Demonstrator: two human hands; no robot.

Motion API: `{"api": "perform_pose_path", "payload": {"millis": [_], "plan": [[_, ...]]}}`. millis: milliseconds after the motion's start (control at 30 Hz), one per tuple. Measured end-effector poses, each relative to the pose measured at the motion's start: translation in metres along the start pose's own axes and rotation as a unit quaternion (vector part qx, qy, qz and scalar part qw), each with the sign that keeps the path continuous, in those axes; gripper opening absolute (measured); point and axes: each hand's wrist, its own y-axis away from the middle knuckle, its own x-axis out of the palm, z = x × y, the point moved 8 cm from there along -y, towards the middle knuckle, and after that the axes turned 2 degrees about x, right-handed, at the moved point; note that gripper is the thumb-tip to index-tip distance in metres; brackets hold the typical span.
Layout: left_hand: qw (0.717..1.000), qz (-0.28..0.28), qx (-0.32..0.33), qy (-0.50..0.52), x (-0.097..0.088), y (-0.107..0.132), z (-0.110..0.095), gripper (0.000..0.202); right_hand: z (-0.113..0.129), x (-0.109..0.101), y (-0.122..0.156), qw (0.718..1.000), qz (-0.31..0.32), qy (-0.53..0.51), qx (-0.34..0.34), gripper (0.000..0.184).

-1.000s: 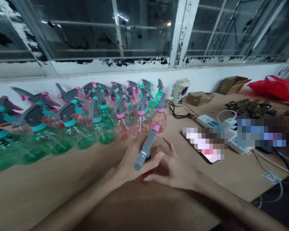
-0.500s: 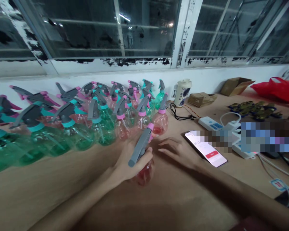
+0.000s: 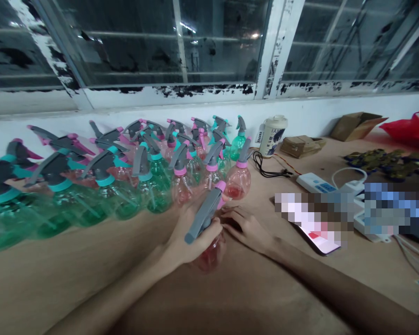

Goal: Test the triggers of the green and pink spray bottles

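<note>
My left hand is wrapped round the neck of a pink spray bottle standing on the wooden table, just under its grey trigger head with a pink nozzle. My right hand lies beside the bottle on the right, fingertips at the neck near the pink collar, fingers curled; whether they grip anything is unclear. Right behind stands a row of finished pink and green spray bottles.
Several more green bottles fill the table's left side under the window. At the right lie a phone, a white power strip with cables, a paper cup, cardboard pieces, a red bag.
My right hand left the bottle, reached toward the phone, then came back to the bottle's neck. The left hand set the bottle more upright and kept hold of it.
</note>
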Motion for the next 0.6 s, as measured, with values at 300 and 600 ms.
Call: {"api": "perform_pose_path", "payload": {"millis": [300, 600], "plan": [[0.998, 0.009, 0.061, -0.009, 0.0036, -0.0007, -0.0060, 0.005, 0.0038, -0.0012, -0.0013, 0.999, -0.012, 0.032, -0.021, 0.020], [0.997, -0.022, 0.074, -0.003, 0.0009, -0.0018, -0.0061, 0.004, 0.0028, -0.0010, 0.0004, 0.998, -0.020, 0.053, -0.026, 0.023]]}}
